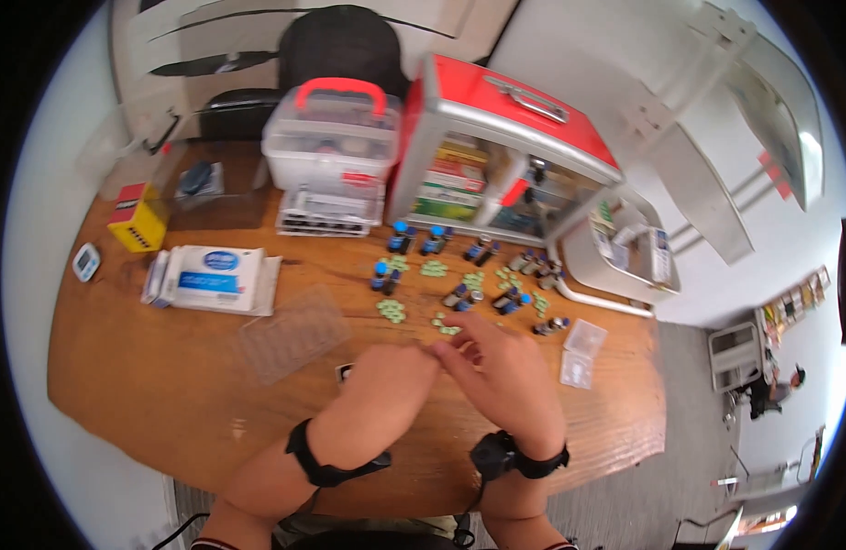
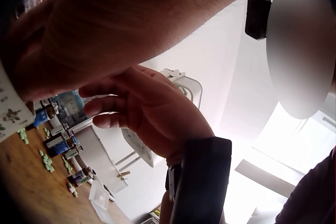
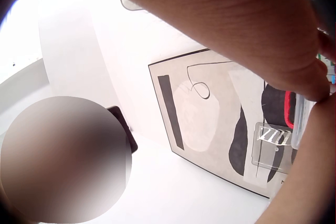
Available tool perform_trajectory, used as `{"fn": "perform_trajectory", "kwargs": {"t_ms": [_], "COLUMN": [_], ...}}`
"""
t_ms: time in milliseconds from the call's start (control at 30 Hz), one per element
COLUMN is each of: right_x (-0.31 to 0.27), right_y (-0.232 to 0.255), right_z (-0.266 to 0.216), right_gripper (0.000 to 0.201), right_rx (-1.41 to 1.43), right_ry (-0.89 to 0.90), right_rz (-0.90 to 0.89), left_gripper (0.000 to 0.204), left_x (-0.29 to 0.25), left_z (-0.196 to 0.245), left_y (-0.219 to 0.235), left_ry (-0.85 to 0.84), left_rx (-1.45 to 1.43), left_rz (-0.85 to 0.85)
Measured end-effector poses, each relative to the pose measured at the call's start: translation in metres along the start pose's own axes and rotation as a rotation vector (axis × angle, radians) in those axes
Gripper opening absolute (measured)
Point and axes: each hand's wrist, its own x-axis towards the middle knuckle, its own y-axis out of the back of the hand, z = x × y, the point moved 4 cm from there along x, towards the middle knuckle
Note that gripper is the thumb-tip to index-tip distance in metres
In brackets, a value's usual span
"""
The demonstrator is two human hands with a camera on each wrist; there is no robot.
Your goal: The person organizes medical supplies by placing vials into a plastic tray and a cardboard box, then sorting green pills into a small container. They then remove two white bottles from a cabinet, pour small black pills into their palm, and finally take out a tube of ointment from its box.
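Observation:
In the head view my left hand (image 1: 377,394) reaches over the middle of the table, back up, its fingers hidden. My right hand (image 1: 510,371) meets it, thumb tip at the left hand's edge. The left wrist view shows the right palm (image 2: 157,108) bare, its fingers loosely bent. Whether the left hand holds anything, I cannot tell. A white patterned surface (image 2: 10,108) shows beside that hand. Past the hands lie small piles of green tablets (image 1: 391,312) and small dark bottles (image 1: 514,301), some blue-capped. Beside the left hand is a small dark piece with a pale border (image 1: 345,372).
A clear plastic tray (image 1: 290,335) and a wipes packet (image 1: 216,278) lie left. An open clear case (image 1: 583,353) lies right. Behind stand a red-handled box (image 1: 331,137), a red-topped cabinet (image 1: 514,110) and a white bin (image 1: 620,243). A yellow box (image 1: 137,217) stands far left.

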Motion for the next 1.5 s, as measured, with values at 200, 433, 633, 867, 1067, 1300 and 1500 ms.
{"fn": "perform_trajectory", "kwargs": {"t_ms": [200,433,633,867,1067,1300,1500], "right_x": [0.001,0.0018,0.0029,0.003,0.0033,0.0032,0.0029], "right_y": [-0.0013,-0.0031,-0.004,-0.0048,-0.004,-0.0053,-0.0059], "right_z": [-0.0009,-0.0015,-0.0027,-0.0024,-0.0027,-0.0018,-0.0006], "right_gripper": [0.028,0.027,0.026,0.026,0.026,0.027,0.027], "right_rx": [0.025,0.029,0.021,0.026,0.026,0.026,0.019], "right_ry": [-0.028,-0.036,-0.029,-0.038,-0.042,-0.055,-0.045], "right_rz": [0.051,0.043,0.032,0.018,0.015,0.011,0.016], "left_gripper": [0.009,0.007,0.01,0.009,0.009,0.011,0.011], "left_x": [-0.0018,-0.0015,-0.0021,-0.0027,-0.0021,-0.0017,-0.0024], "left_z": [0.0015,0.0001,-0.0006,-0.0014,-0.0004,-0.0001,-0.0004], "left_y": [0.0044,0.003,0.0058,0.0036,0.0066,0.0069,0.0073], "left_ry": [-0.03,-0.043,-0.057,-0.061,-0.059,-0.042,-0.046], "left_rx": [-0.067,-0.13,-0.117,-0.119,-0.114,-0.102,-0.1], "left_rz": [0.022,0.068,0.042,0.052,0.019,-0.001,0.001]}}
